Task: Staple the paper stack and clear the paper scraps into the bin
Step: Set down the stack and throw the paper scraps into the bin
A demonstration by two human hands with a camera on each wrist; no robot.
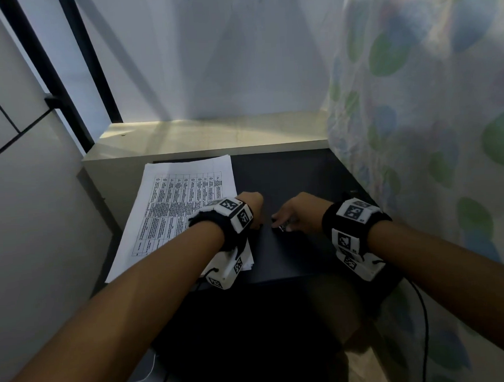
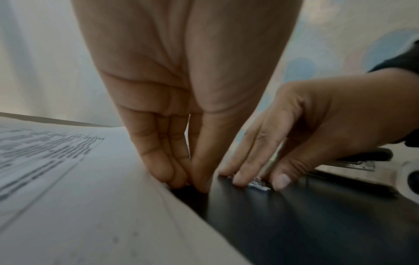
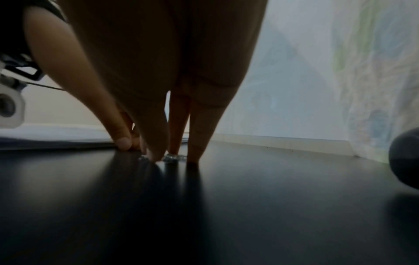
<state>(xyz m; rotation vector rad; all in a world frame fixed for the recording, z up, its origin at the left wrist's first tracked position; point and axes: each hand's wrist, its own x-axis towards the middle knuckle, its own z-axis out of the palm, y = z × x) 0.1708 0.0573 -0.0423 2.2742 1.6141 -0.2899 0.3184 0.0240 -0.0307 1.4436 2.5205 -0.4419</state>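
A white paper stack [image 1: 181, 200] printed with a table lies on the left part of the black table [image 1: 288, 174]. My left hand [image 1: 255, 217] is at the stack's right edge. In the left wrist view its fingers and thumb [image 2: 190, 179] come together and pinch that slightly lifted edge [image 2: 90, 197]. My right hand [image 1: 278, 223] stands fingertips-down on the table just right of it, thumb and fingers closing on a small silvery strip of staples [image 2: 260, 185] [image 3: 173, 157]. A black and metal stapler [image 2: 362, 158] lies behind the right hand.
A pale ledge [image 1: 207, 134] runs along the table's back edge below a white wall. A flowered curtain [image 1: 416, 123] hangs along the right side and a grey cabinet [image 1: 26, 188] stands at the left. A dark rounded object [image 3: 406, 157] sits on the table at far right.
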